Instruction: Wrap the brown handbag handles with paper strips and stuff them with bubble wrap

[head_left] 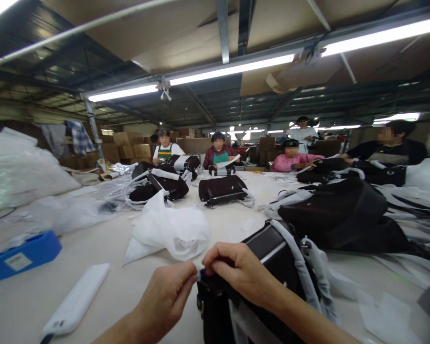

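A black handbag (272,243) with white-wrapped straps (297,258) stands on the table right in front of me. At its near left corner my left hand (166,289) pinches a small pale bit, too small to name. My right hand (241,272) lies over the bag's top edge, its thumb and fingers closed on the black corner close to the left fingertips. A metal ring (199,304) shows on the bag's side below the hands. Beyond my hands lies a crumpled white sheet (175,234) of wrapping material.
To the left are a blue box (21,255) and a white power strip (77,298). More black bags (224,189) lie farther back, with a large one (337,215) at right. Several people (220,153) work across the table (129,296). Clear plastic (71,210) lies at left.
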`<state>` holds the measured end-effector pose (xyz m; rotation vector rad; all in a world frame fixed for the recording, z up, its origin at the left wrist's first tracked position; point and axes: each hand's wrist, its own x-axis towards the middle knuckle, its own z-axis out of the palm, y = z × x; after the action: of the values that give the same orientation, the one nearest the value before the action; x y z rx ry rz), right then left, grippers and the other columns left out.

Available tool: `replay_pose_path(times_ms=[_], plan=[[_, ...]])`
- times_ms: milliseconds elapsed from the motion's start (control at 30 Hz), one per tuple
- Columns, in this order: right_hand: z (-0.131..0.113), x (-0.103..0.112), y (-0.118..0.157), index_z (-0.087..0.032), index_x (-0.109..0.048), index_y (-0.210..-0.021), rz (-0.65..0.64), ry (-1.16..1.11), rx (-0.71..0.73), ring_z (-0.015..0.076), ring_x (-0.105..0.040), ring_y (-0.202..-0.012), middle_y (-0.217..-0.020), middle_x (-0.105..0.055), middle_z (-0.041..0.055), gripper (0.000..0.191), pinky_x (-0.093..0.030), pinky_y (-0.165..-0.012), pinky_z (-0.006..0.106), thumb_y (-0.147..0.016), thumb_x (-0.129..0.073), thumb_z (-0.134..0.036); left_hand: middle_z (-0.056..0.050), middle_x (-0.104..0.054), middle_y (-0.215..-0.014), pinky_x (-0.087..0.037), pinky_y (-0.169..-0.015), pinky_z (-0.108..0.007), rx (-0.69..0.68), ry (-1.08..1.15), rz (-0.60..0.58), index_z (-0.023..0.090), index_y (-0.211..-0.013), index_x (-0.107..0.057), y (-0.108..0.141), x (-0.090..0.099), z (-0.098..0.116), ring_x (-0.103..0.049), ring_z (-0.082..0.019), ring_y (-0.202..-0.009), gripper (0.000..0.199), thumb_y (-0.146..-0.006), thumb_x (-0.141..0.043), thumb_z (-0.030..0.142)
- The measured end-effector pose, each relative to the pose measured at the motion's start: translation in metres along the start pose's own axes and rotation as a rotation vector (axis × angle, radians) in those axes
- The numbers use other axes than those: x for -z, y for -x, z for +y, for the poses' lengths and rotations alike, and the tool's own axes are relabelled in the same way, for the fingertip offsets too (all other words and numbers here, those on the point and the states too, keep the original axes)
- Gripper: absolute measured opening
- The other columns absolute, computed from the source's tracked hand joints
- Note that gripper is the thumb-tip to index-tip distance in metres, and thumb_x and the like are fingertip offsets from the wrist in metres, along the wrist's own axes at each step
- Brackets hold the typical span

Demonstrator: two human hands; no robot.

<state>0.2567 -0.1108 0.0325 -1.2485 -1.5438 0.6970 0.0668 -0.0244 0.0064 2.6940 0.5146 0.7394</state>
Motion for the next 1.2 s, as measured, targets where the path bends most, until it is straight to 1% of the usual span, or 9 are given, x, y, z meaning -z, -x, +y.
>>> replay_pose_path(times_ms=[100, 167, 300, 367, 500, 700, 833, 900, 1200], plan=[[0.001, 0.002, 0.000, -0.018, -0.068, -0.091, 0.034, -0.073, -0.064, 0.0143, -0.063, -0.065, -0.068, -0.068, -0.0013, 0.017, -0.047, -0.064, 0.024, -0.083, -0.052, -0.017, 0.001, -0.057, -0.065, -0.032, -0.055, -0.026, -0.042, -0.005, 0.049, 0.021, -0.076, -0.047, 0.003, -0.004, -0.002, -0.052, -0.014, -0.057, 0.028, -0.101, -0.035, 0.027], [0.000, 0.002, -0.001, -0.018, -0.067, -0.097, 0.076, -0.025, -0.087, 0.0148, -0.062, -0.067, -0.071, -0.067, -0.0013, 0.019, -0.047, -0.065, 0.025, -0.083, -0.054, -0.020, 0.002, -0.056, -0.064, -0.031, -0.054, -0.026, -0.066, -0.019, 0.081, 0.022, -0.076, -0.046, 0.004, -0.005, -0.003, -0.052, -0.013, -0.055, 0.027, -0.101, -0.037, 0.025], [-0.006, 0.002, -0.008, -0.017, -0.073, -0.092, -0.061, 0.156, 0.056, 0.0187, -0.064, -0.096, -0.099, -0.068, 0.0056, 0.024, -0.046, -0.089, 0.029, -0.080, -0.053, -0.014, 0.002, -0.057, -0.066, -0.032, -0.054, -0.026, -0.149, -0.068, 0.138, 0.022, -0.080, -0.048, 0.004, -0.006, -0.003, -0.052, -0.013, -0.055, 0.024, -0.101, -0.037, 0.020], [-0.009, 0.002, -0.012, -0.018, -0.075, -0.089, -0.135, 0.213, 0.083, 0.0197, -0.063, -0.103, -0.107, -0.067, 0.0068, 0.027, -0.044, -0.095, 0.029, -0.079, -0.051, -0.011, 0.003, -0.057, -0.066, -0.033, -0.055, -0.025, -0.194, -0.087, 0.158, 0.022, -0.082, -0.047, 0.004, -0.006, -0.003, -0.052, -0.013, -0.056, 0.022, -0.101, -0.037, 0.018], [-0.012, 0.001, -0.016, -0.019, -0.074, -0.083, -0.184, 0.234, 0.021, 0.0189, -0.062, -0.090, -0.099, -0.068, 0.0039, 0.023, -0.046, -0.083, 0.029, -0.070, -0.057, -0.011, 0.002, -0.058, -0.069, -0.033, -0.056, -0.025, -0.244, -0.082, 0.172, 0.022, -0.088, -0.048, 0.003, -0.008, -0.005, -0.054, -0.013, -0.058, 0.018, -0.100, -0.037, 0.014], [-0.009, 0.002, -0.012, -0.016, -0.066, -0.080, -0.210, -0.130, -0.120, 0.0138, -0.053, -0.069, -0.071, -0.060, -0.0018, 0.015, -0.041, -0.067, 0.027, -0.067, -0.059, -0.016, 0.003, -0.055, -0.065, -0.030, -0.052, -0.027, -0.247, -0.105, 0.191, 0.023, -0.080, -0.044, 0.006, -0.010, -0.005, -0.051, -0.013, -0.054, 0.022, -0.099, -0.037, 0.015], [-0.007, 0.000, -0.012, -0.018, -0.059, -0.099, -0.154, -0.203, -0.119, 0.0145, -0.055, -0.075, -0.087, -0.065, 0.0003, 0.038, -0.042, -0.068, 0.028, -0.062, -0.060, -0.013, 0.004, -0.054, -0.063, -0.031, -0.052, -0.027, -0.255, -0.160, 0.197, 0.023, -0.080, -0.044, 0.004, -0.007, -0.001, -0.051, -0.013, -0.052, 0.022, -0.099, -0.037, 0.013], [-0.006, -0.003, -0.014, -0.017, -0.058, -0.100, -0.143, -0.184, -0.103, 0.0152, -0.056, -0.077, -0.092, -0.068, 0.0025, 0.038, -0.044, -0.072, 0.030, -0.063, -0.064, -0.014, 0.004, -0.054, -0.063, -0.031, -0.051, -0.026, -0.273, -0.167, 0.212, 0.023, -0.079, -0.043, 0.003, -0.006, -0.001, -0.051, -0.013, -0.052, 0.023, -0.098, -0.037, 0.012], [-0.003, -0.011, -0.013, -0.018, -0.056, -0.104, -0.110, -0.294, -0.101, 0.0122, -0.054, -0.065, -0.070, -0.062, -0.0065, 0.041, -0.041, -0.064, 0.026, -0.064, -0.068, -0.016, 0.002, -0.057, -0.064, -0.032, -0.051, -0.026, -0.245, -0.139, 0.220, 0.022, -0.080, -0.047, 0.004, -0.006, -0.001, -0.053, -0.013, -0.053, 0.024, -0.099, -0.036, 0.015]])
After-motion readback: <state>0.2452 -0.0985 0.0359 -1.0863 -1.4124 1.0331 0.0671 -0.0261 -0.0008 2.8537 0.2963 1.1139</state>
